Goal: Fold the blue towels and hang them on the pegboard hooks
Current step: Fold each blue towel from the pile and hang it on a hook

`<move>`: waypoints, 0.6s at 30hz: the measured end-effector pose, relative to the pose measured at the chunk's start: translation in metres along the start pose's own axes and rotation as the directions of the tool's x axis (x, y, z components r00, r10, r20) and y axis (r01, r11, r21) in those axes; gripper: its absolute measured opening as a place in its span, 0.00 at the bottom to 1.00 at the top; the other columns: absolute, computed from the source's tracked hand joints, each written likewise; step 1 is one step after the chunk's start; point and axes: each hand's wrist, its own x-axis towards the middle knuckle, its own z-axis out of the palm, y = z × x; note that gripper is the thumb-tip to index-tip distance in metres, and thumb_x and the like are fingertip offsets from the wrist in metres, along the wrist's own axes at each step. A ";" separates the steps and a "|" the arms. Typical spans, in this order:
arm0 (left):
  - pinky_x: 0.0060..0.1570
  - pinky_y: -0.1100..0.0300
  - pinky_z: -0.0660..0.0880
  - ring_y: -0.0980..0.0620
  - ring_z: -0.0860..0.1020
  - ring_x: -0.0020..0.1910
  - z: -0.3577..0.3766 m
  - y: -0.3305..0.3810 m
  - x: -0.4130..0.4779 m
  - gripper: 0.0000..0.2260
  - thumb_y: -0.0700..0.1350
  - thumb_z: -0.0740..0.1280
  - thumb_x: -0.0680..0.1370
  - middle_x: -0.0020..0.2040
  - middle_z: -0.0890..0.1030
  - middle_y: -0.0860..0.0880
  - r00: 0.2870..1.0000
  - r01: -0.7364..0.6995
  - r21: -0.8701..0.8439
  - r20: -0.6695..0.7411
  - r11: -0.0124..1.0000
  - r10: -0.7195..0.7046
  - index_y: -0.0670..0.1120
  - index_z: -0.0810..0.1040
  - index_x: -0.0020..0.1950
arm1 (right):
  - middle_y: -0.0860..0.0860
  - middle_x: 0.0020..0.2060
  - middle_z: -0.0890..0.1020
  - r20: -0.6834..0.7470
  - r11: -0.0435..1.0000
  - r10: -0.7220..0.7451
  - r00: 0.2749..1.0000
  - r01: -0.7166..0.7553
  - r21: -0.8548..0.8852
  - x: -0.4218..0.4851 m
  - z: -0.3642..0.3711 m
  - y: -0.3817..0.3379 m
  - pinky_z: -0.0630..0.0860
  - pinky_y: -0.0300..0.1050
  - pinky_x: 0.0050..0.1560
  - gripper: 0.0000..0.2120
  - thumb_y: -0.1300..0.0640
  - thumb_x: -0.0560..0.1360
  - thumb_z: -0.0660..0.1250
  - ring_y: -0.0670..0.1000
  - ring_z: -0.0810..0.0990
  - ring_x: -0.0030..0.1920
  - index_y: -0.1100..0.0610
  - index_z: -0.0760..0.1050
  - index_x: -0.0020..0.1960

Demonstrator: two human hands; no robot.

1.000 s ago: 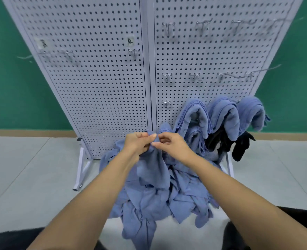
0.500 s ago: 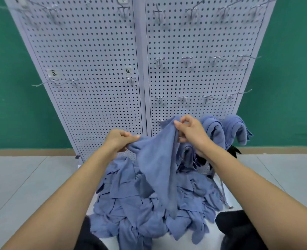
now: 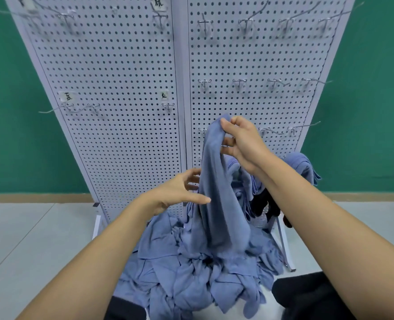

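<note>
Towel (image 3: 216, 192) hangs pinched in the right hand (image 3: 244, 144); the left hand (image 3: 177, 192), fingers spread, touches its side.

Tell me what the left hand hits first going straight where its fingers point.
Likely the hanging blue cloth towel pinched by the right hand; the left hand points its open fingers at it, nearly touching.

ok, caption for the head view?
Right hand holds a blue towel up over the pile before the pegboard; open left hand beside it.

Top of the pegboard (image 3: 122, 65) beyond the upper edge, top-row hooks (image 3: 245, 25) blurred, hung towels (image 3: 307, 167) half behind the right forearm (image 3: 307, 199).
</note>
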 end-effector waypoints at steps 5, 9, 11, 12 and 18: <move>0.56 0.60 0.77 0.58 0.81 0.50 0.020 -0.004 0.001 0.16 0.51 0.75 0.70 0.49 0.84 0.55 0.991 0.053 0.008 -0.123 0.999 -0.052 0.49 0.78 0.55 | 0.52 0.37 0.82 -0.001 0.983 -0.035 0.999 0.035 0.183 0.016 0.009 -0.012 0.79 0.39 0.38 0.08 0.61 0.81 0.59 0.47 0.82 0.35 0.58 0.70 0.43; 0.60 0.53 0.75 0.50 0.82 0.54 0.022 -0.001 0.002 0.19 0.50 0.71 0.74 0.54 0.84 0.47 0.982 0.049 -0.289 -0.160 0.956 -0.098 0.41 0.76 0.60 | 0.53 0.48 0.82 0.058 0.991 0.018 0.998 -0.026 0.134 0.023 -0.002 0.002 0.80 0.40 0.51 0.05 0.62 0.81 0.59 0.48 0.83 0.47 0.58 0.74 0.50; 0.55 0.54 0.77 0.48 0.81 0.53 0.017 0.004 0.002 0.17 0.48 0.70 0.75 0.54 0.83 0.45 0.956 0.013 -0.478 -0.250 0.879 -0.150 0.41 0.76 0.60 | 0.53 0.53 0.81 0.059 0.989 0.091 0.994 -0.083 -0.125 0.017 -0.013 0.017 0.79 0.40 0.53 0.05 0.59 0.80 0.61 0.49 0.81 0.51 0.57 0.74 0.55; 0.53 0.54 0.78 0.47 0.81 0.53 0.013 0.007 0.001 0.17 0.48 0.70 0.76 0.54 0.83 0.44 0.943 -0.006 -0.556 -0.280 0.831 -0.180 0.41 0.76 0.61 | 0.52 0.52 0.81 0.042 0.962 0.113 0.993 -0.099 -0.253 0.011 -0.018 0.026 0.79 0.38 0.51 0.05 0.57 0.80 0.62 0.49 0.80 0.49 0.56 0.74 0.55; 0.53 0.54 0.77 0.48 0.81 0.53 -0.001 0.019 -0.003 0.13 0.49 0.67 0.77 0.53 0.83 0.44 0.879 -0.201 -0.723 -0.431 0.661 -0.205 0.43 0.79 0.57 | 0.51 0.35 0.75 -0.076 0.926 0.211 0.975 -0.224 -0.304 -0.038 -0.038 0.066 0.77 0.44 0.49 0.14 0.47 0.78 0.64 0.48 0.74 0.37 0.56 0.74 0.40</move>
